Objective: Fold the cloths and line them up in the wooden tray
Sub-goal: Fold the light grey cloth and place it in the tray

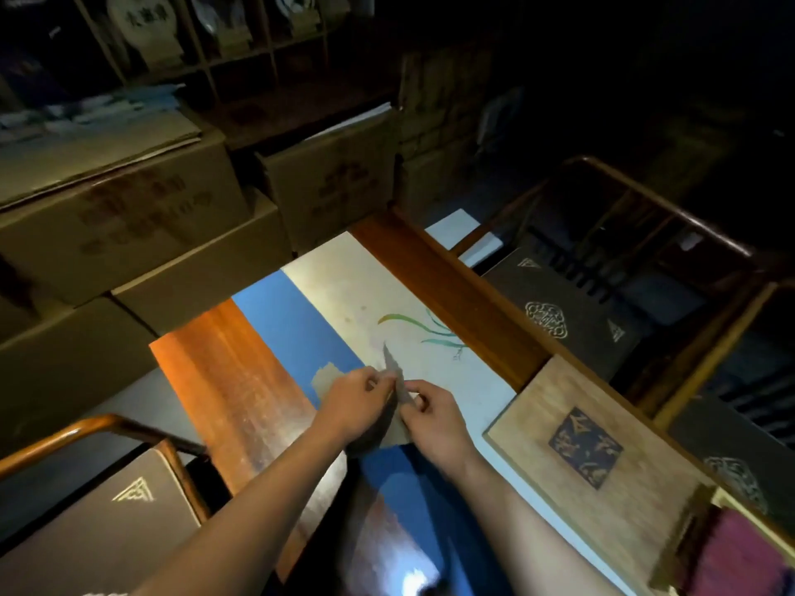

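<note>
Much of the room is dark: the far right is almost black, and the shelves point(206, 40) behind the cardboard boxes point(142, 217) show only dim shapes. The print on the boxes is blurred. At the lower right corner a wooden tray point(684, 548) is cut off by the frame edge, with a dark red cloth point(740, 561) in it, only partly seen.

Both forearms reach in from the bottom edge and meet over the table point(241, 380). The left hand point(357, 402) and the right hand point(434, 415) are close together, each pinching a small brownish cloth point(398, 380) between thumb and fingertips. The cloth stands up in a narrow point between the hands, and its lower part hangs beneath them, mostly hidden by the wrists. It is held above a blue and cream table runner point(344, 294) painted with green leaves. A wooden box point(580, 449) lies just to the right.
</note>
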